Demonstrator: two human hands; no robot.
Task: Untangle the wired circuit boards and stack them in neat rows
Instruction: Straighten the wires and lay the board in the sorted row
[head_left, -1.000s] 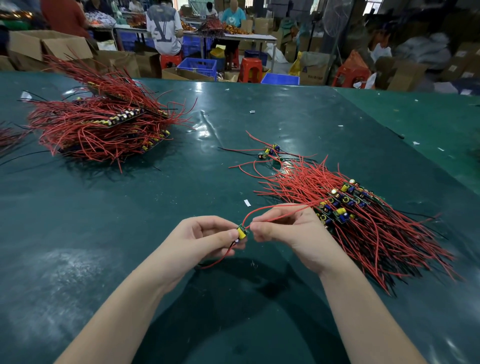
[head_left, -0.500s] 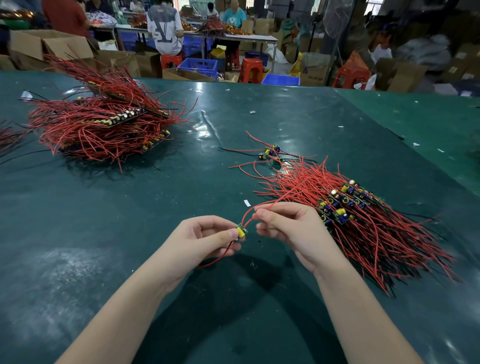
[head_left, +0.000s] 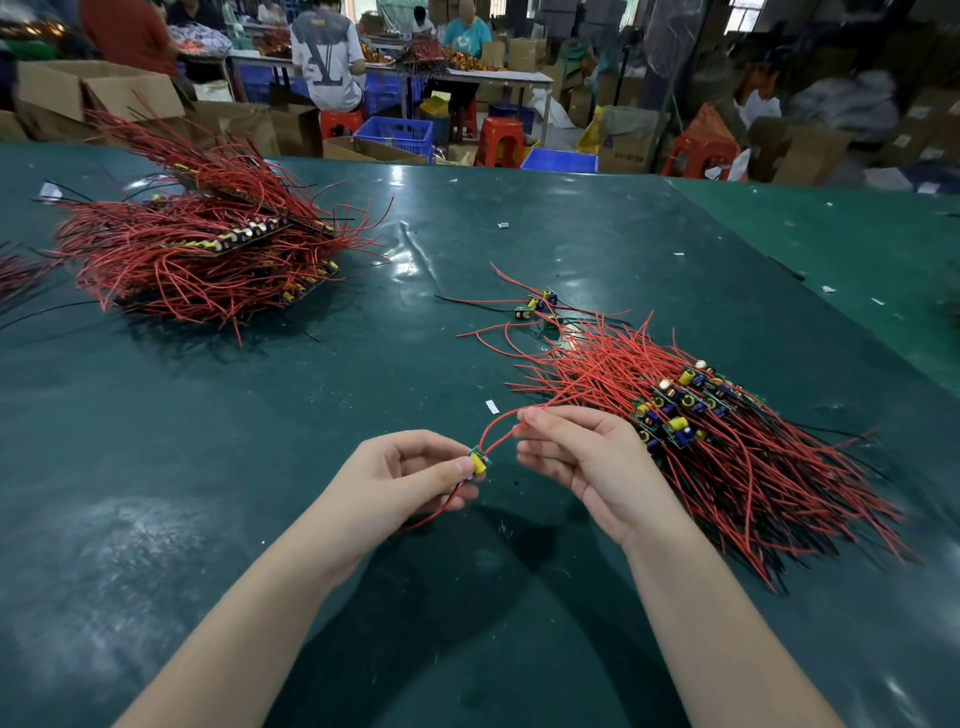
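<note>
board (head_left: 477, 461): small green PCB, yellow capacitor, red leads, frame centre | left hand (head_left: 400, 478) fingers pinch board | right hand (head_left: 582, 457) fingers pinch its red wire (head_left: 496, 434) | tangled pile (head_left: 727, 447) 3 o'clock, stacked pile (head_left: 208, 254) 10 o'clock | dark green table (head_left: 260, 441), workshop with cartons, stools behind

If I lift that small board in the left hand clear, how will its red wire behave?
Probably floppy: the red wire arcs loosely from the board to the right hand. It may snag, since it runs into the pile. The board looks light, pinched by the left hand.
</note>
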